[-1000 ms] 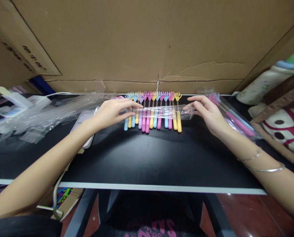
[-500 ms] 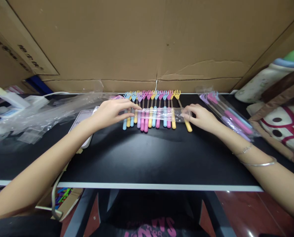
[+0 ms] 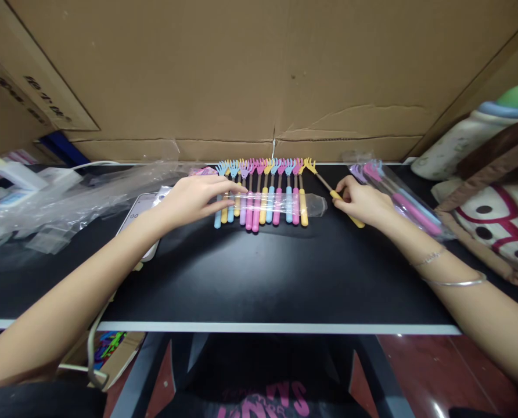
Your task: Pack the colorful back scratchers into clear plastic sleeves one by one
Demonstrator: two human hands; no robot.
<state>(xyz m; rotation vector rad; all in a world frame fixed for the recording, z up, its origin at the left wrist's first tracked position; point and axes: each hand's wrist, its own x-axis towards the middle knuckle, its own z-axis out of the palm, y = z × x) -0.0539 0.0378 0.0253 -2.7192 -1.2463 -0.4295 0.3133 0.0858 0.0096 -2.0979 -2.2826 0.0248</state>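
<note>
A row of several small hand-shaped scratchers [image 3: 259,194] in blue, yellow, pink and purple lies at the back of the black table [image 3: 259,278]. A clear plastic sleeve [image 3: 280,205] lies across their handles. My left hand [image 3: 195,197] rests on the left end of the row, fingers stretched over the sleeve. My right hand [image 3: 363,200] is closed on one yellow scratcher [image 3: 328,188], which lies slanted, pulled out to the right of the row.
A phone [image 3: 139,217] lies under my left wrist. Crumpled clear bags [image 3: 71,200] lie at the left, a packed bag of scratchers [image 3: 398,200] at the right. A cardboard wall [image 3: 259,81] stands behind. A patterned bag [image 3: 489,215] and bottle [image 3: 463,139] stand at far right.
My right hand let go of the sleeve's right end, took the rightmost yellow scratcher and drew it away to the right. The left hand stayed on the row.
</note>
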